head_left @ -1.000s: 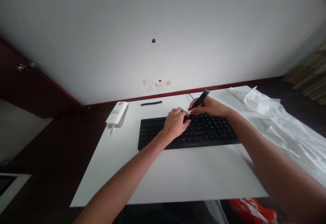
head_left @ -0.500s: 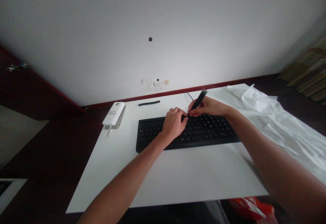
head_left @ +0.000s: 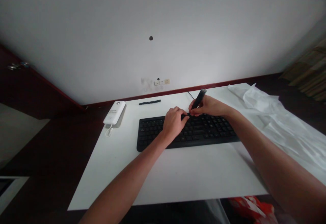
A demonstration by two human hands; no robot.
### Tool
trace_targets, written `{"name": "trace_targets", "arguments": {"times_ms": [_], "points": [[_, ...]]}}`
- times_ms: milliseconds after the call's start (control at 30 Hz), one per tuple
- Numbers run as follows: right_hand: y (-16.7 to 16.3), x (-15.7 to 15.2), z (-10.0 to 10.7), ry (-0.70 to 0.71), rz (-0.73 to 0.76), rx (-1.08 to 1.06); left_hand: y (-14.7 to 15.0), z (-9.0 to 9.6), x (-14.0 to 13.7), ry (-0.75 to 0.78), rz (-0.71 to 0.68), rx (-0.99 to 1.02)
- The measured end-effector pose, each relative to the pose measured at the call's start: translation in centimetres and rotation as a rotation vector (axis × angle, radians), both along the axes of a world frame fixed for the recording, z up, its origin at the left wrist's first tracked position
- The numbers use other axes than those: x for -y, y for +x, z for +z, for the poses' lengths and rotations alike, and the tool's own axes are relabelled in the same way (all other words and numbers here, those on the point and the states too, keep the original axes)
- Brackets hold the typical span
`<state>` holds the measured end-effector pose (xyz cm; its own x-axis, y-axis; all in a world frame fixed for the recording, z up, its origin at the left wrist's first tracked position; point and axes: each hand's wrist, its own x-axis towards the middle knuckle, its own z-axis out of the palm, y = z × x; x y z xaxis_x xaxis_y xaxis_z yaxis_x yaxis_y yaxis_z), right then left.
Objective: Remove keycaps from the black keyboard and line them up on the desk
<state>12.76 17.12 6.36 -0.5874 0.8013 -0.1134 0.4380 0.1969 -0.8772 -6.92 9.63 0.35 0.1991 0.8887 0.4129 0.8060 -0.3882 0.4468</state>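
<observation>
A black keyboard (head_left: 198,134) lies on the white table, partly covered by my hands. My left hand (head_left: 174,122) rests over its upper middle, thumb and forefinger brought together at a small dark piece whose kind I cannot make out. Just right of it, my right hand (head_left: 207,105) grips a slim black brush-like tool (head_left: 200,98). The tool slants up, its greyish frayed-looking end uppermost; its lower end is hidden by the fingers near the keyboard's back edge. Both hands' fingertips are close together.
Behind the keyboard lies a short black bumpy strip (head_left: 149,102). A white power bank (head_left: 114,112) with a short cable stands at the table's left. Crumpled white sheeting (head_left: 265,105) covers the right side. A thin black cable (head_left: 190,95) runs toward the back edge.
The view has shifted very slightly. Both hands stay at the same place on the keyboard, and the black tool leans a little differently in my right hand.
</observation>
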Motion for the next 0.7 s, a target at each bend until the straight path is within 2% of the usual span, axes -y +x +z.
{"name": "trace_targets", "arguments": {"times_ms": [100, 200, 400, 500, 600, 700], "points": [[0.1, 0.4, 0.2, 0.153, 0.049, 0.065, -0.1, 0.1, 0.1, -0.012, -0.005, 0.015], [-0.2, 1.4, 0.2, 0.226, -0.001, 0.101, -0.1, 0.2, 0.1, -0.017, -0.010, 0.022], [-0.8, 1.9, -0.5, 0.131, -0.118, 0.061, 0.0, 0.2, 0.1, -0.028, -0.009, 0.017], [-0.8, 1.2, -0.7, 0.161, -0.177, 0.097, 0.0, 0.3, 0.2, -0.029, -0.006, 0.018], [-1.0, 0.6, -0.5, 0.179, -0.175, 0.129, 0.0, 0.4, 0.2, -0.033, -0.001, 0.011], [-1.4, 0.3, -0.2, 0.123, -0.190, 0.130, 0.0, 0.4, 0.2, -0.030, 0.004, 0.009]]}}
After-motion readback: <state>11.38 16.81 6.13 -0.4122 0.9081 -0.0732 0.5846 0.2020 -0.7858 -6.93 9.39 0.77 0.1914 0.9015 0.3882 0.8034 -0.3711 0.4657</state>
